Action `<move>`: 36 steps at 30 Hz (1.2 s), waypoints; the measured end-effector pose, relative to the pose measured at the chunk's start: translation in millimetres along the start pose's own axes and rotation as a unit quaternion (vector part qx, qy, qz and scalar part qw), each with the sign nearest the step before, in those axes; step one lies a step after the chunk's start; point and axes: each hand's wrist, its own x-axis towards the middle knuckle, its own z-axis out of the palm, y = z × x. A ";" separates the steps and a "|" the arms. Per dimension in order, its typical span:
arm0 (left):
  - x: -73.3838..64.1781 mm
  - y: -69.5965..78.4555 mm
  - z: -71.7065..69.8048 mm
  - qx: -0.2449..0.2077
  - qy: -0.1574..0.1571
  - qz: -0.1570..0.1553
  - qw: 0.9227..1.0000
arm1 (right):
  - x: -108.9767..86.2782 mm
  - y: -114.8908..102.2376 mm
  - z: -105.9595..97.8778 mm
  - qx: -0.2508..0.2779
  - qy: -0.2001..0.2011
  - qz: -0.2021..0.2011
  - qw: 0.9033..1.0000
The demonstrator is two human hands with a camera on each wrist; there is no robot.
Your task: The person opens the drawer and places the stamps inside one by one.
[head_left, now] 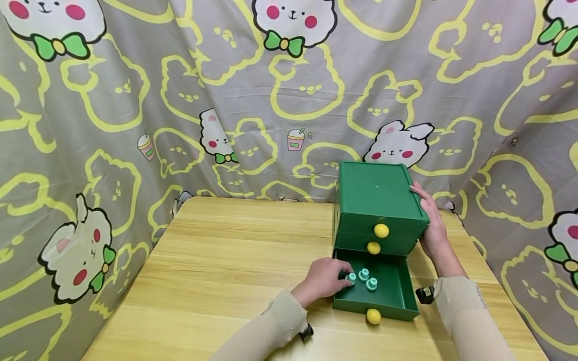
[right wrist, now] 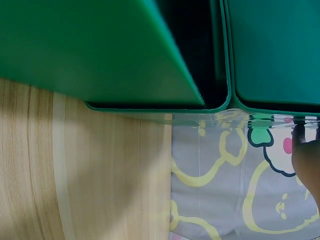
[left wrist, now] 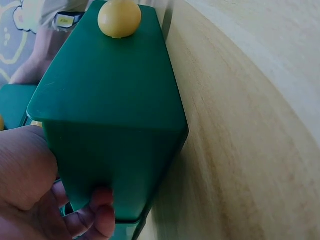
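A green drawer cabinet (head_left: 379, 190) with round yellow knobs stands on the table, its bottom drawer (head_left: 402, 296) pulled out. My left hand (head_left: 325, 278) reaches over the drawer's left wall, thumb and index finger around a small mint-green knob-shaped piece (head_left: 351, 279). Two similar mint-green pieces, one at the back (head_left: 363, 274) and one in front (head_left: 372, 284), stand beside it in the drawer. In the left wrist view, curled fingers (left wrist: 102, 215) show against the drawer's outer wall; the piece is hidden there. My right hand (head_left: 433, 223) rests on the cabinet's right side with extended fingers.
The wooden table (head_left: 226, 265) extends left of the cabinet. A grey patterned curtain (head_left: 253, 100) hangs behind the table and along both sides. The drawer's front knob (head_left: 373, 316) sticks out toward me. Dark wrist devices (head_left: 425, 295) sit at the sleeves.
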 end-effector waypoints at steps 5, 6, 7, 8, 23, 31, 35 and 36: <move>1.0 -0.3 0.9 0.000 -0.004 -0.005 1.000 | -0.3 -0.9 0.0 -0.004 0.000 0.003 1.000; 1.2 -0.3 1.1 0.000 -0.004 -0.006 1.000 | -0.5 -1.0 -0.1 -0.005 0.000 0.004 1.000; 1.3 -0.4 1.4 0.000 -0.004 -0.007 1.000 | -0.6 -1.0 -0.1 -0.005 0.000 0.004 1.000; 1.4 -0.4 1.7 0.000 -0.005 -0.008 1.000 | -0.8 -1.0 -0.1 -0.006 0.000 0.005 1.000; 1.2 -0.6 0.9 0.009 -0.002 -0.009 1.000 | -0.5 -1.0 0.6 -0.006 0.005 0.006 1.000; 1.1 -2.1 2.2 0.010 0.001 -0.003 1.000 | -0.6 0.7 0.1 -0.004 0.004 0.007 1.000; 1.2 -2.3 2.5 0.011 0.002 -0.004 1.000 | -0.4 1.1 0.2 -0.003 0.005 0.005 1.000; 1.2 -2.2 2.5 0.011 0.002 -0.004 1.000 | -0.4 1.1 0.2 -0.003 0.006 0.005 1.000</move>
